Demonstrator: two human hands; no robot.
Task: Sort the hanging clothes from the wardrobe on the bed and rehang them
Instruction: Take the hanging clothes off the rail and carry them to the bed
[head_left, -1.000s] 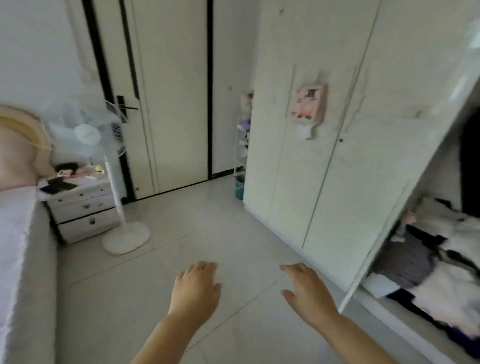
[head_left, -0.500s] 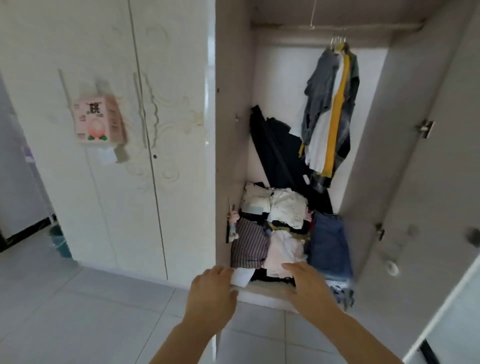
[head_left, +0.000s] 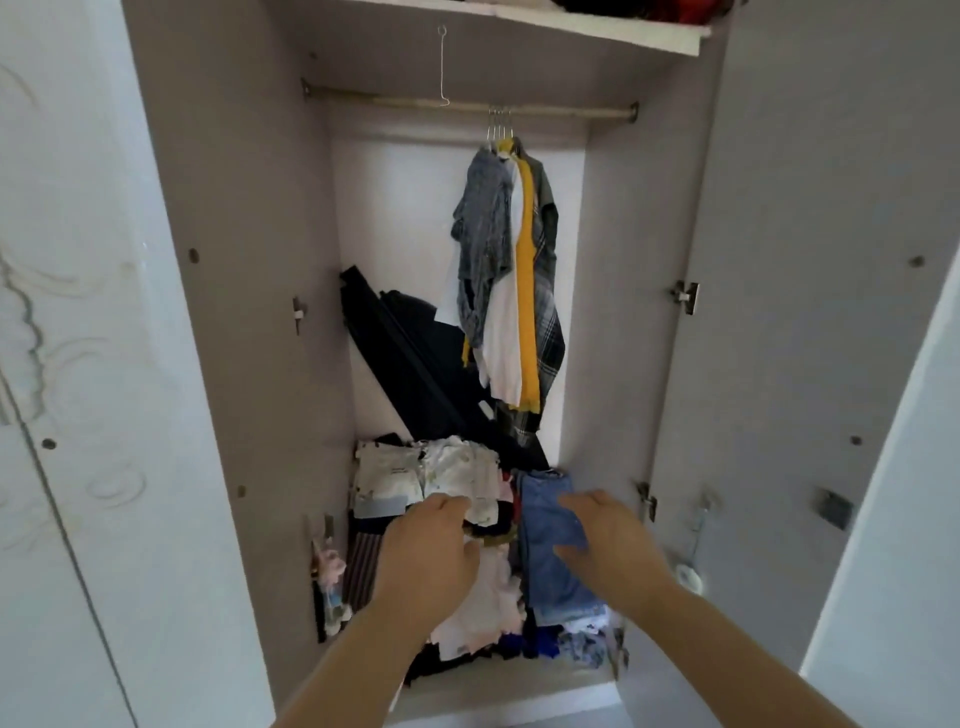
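The wardrobe (head_left: 234, 260) stands open. The hanging clothes (head_left: 506, 270), grey, white, yellow and checked, hang close together on wire hangers from the rod (head_left: 571, 110), a little right of its middle. Below them lies a pile (head_left: 452, 478) of folded clothes. The left hand (head_left: 428, 556) and the right hand (head_left: 610, 540) reach forward before this pile, fingers released, holding nothing.

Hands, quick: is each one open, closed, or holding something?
Left hand: open, fingers relaxed, holding nothing.
Right hand: open, fingers relaxed, holding nothing.
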